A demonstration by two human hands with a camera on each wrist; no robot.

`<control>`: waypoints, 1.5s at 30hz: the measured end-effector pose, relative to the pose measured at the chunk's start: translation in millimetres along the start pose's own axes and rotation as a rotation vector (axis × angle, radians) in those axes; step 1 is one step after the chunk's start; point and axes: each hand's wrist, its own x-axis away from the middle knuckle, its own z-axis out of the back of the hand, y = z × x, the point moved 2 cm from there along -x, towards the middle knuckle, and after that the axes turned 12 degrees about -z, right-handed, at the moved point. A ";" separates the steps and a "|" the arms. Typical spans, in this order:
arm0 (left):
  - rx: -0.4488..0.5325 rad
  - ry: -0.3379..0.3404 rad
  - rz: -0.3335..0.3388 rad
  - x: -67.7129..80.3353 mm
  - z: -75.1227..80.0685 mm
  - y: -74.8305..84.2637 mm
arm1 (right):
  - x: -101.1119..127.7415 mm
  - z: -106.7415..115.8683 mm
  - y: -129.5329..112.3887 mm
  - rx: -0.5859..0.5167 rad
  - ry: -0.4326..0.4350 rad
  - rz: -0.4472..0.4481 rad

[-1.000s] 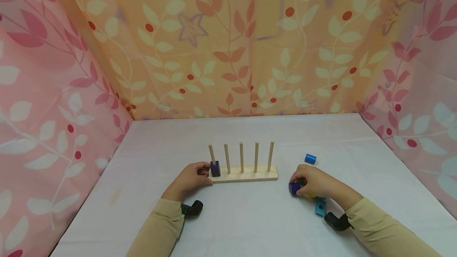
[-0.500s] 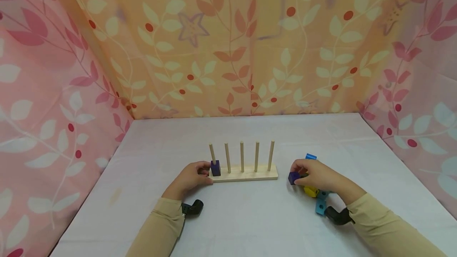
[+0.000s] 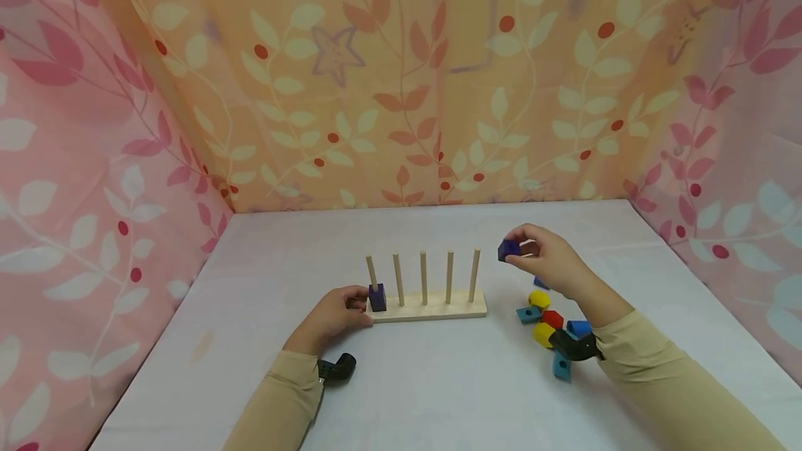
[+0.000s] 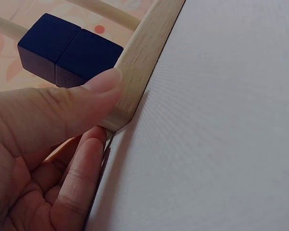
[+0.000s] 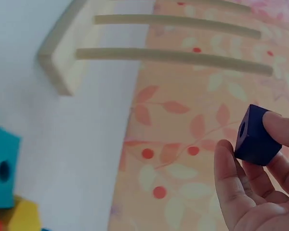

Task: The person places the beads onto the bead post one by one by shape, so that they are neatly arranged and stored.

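A wooden peg rack with several upright pegs stands mid-table. A dark blue cube sits on its leftmost peg. My left hand grips the rack's left end, thumb on the base beside the cube. My right hand is raised to the right of the rightmost peg and pinches a second dark blue cube with a hole through it. The rack's end and two pegs show in the right wrist view.
Loose beads lie right of the rack: a teal one, a yellow one, a red one, more blue ones. Patterned cloth walls enclose the white table on three sides.
My right hand lifted the dark blue cube off the table, up and slightly left to peg-top height, uncovering the loose beads. My left hand stayed on the rack.
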 end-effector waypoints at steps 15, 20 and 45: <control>0.015 0.018 0.016 0.9 0.2 0.3 | -14.9 -15.4 -63.7 -0.181 0.031 0.196; 0.002 0.015 0.015 0.9 1.1 -0.4 | -16.8 -35.8 -86.9 -0.255 -0.024 0.244; -0.029 -0.005 0.007 -2.1 1.2 -1.0 | -16.2 -138.2 -137.9 -0.292 -0.016 0.279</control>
